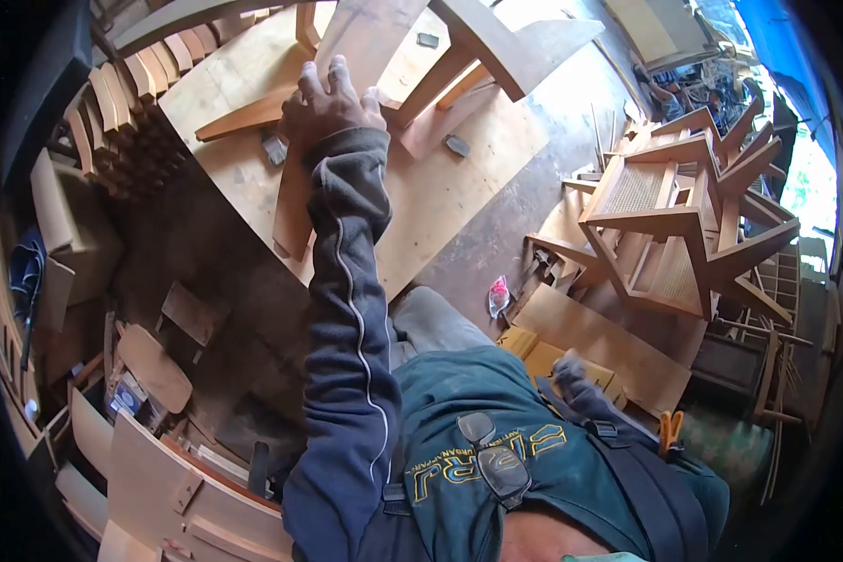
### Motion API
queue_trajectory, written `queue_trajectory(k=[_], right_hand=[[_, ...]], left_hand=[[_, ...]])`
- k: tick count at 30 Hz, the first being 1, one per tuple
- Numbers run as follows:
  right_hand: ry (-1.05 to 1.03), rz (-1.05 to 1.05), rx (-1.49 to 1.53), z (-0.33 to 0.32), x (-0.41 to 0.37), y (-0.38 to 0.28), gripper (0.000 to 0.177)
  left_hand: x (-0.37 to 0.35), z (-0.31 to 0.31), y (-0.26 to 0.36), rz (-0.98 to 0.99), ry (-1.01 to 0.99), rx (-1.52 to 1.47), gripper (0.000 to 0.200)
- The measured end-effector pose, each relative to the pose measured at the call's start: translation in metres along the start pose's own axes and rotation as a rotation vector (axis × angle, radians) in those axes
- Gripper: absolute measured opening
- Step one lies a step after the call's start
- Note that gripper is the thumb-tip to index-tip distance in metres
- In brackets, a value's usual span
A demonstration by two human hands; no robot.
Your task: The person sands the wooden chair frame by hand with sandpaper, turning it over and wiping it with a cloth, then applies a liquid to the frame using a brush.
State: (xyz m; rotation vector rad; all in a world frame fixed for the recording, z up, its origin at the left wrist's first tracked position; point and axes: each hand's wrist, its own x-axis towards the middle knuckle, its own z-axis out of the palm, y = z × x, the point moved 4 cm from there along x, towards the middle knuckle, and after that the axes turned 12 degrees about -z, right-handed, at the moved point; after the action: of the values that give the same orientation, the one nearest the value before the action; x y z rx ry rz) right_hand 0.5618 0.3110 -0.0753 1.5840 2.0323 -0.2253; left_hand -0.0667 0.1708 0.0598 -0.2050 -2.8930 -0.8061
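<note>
My left hand (pixel 332 105) lies on a smooth wooden panel (pixel 370 42) of a furniture piece, its dusty fingers spread and partly bent over the surface. Angled wooden legs (pixel 244 120) and a broad curved arm (pixel 525 56) belong to the same piece, which stands on a pale plywood sheet (pixel 478 197). Small grey blocks (pixel 457 145) rest on the sheet near it. My right hand (pixel 576 377) is low by my side, beside a yellow-brown cardboard box (pixel 543 361). It is blurred, and its fingers and anything in them cannot be made out.
Stacked wooden chair frames with woven panels (pixel 632 190) stand at the right. Curved wooden parts (pixel 112 98) are piled at the upper left. A small pink-and-white packet (pixel 499 296) lies on the floor. Boards and a cabinet-like wooden piece (pixel 187 496) fill the lower left.
</note>
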Motion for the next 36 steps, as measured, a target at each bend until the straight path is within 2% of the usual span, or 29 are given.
queue_trajectory(k=[3, 5, 7, 10, 12, 14, 17, 19, 25, 28, 30, 32, 34, 36], right_hand=[[-0.309, -0.159, -0.025, 0.081, -0.04, -0.051, 0.024], [-0.375, -0.292, -0.025, 0.098, -0.038, -0.097, 0.023], [-0.269, -0.409, -0.053, 0.081, -0.007, -0.142, 0.022], [0.08, -0.575, -0.066, 0.01, 0.049, -0.205, 0.018], [0.154, -0.574, 0.405, -0.031, 0.071, -0.227, 0.021], [0.103, -0.485, 0.577, -0.049, 0.095, -0.243, 0.024], [0.229, -0.62, 0.605, -0.043, 0.117, -0.27, 0.028], [0.176, -0.653, 0.627, -0.035, 0.122, -0.283, 0.026], [-0.189, -0.654, 0.54, 0.021, 0.06, -0.258, 0.024], [-0.347, -0.873, 0.392, 0.057, 0.046, -0.223, 0.024], [-0.167, -0.674, 0.351, 0.118, 0.054, -0.185, 0.022], [-0.192, -0.655, 0.359, 0.157, 0.064, -0.146, 0.021], [-0.335, -0.593, 0.197, 0.14, 0.055, -0.129, 0.02], [-0.346, -0.58, 0.192, 0.124, 0.052, -0.127, 0.021]], left_hand=[[-0.001, 0.003, -0.002, 0.009, 0.027, 0.03, 0.054], [-0.001, 0.005, -0.003, 0.015, 0.028, 0.031, 0.055], [-0.002, 0.001, 0.0, 0.006, 0.026, 0.025, 0.055], [-0.001, 0.004, -0.002, 0.08, 0.106, 0.039, 0.055], [0.001, 0.006, -0.003, 0.115, 0.128, -0.011, 0.054], [0.001, 0.008, -0.004, 0.146, 0.135, -0.007, 0.054], [-0.004, 0.006, -0.004, 0.092, 0.122, 0.038, 0.061], [0.0, 0.007, 0.001, 0.083, 0.095, 0.046, 0.066], [-0.002, -0.001, 0.009, 0.039, 0.017, 0.136, 0.071], [0.003, 0.01, -0.001, 0.096, 0.033, 0.059, 0.072], [0.001, 0.008, 0.0, 0.109, 0.07, 0.064, 0.075], [0.0, 0.003, 0.005, 0.047, 0.056, 0.14, 0.078], [0.007, 0.017, -0.006, 0.092, 0.063, 0.065, 0.08], [0.008, 0.015, -0.007, 0.086, 0.004, 0.106, 0.084]])
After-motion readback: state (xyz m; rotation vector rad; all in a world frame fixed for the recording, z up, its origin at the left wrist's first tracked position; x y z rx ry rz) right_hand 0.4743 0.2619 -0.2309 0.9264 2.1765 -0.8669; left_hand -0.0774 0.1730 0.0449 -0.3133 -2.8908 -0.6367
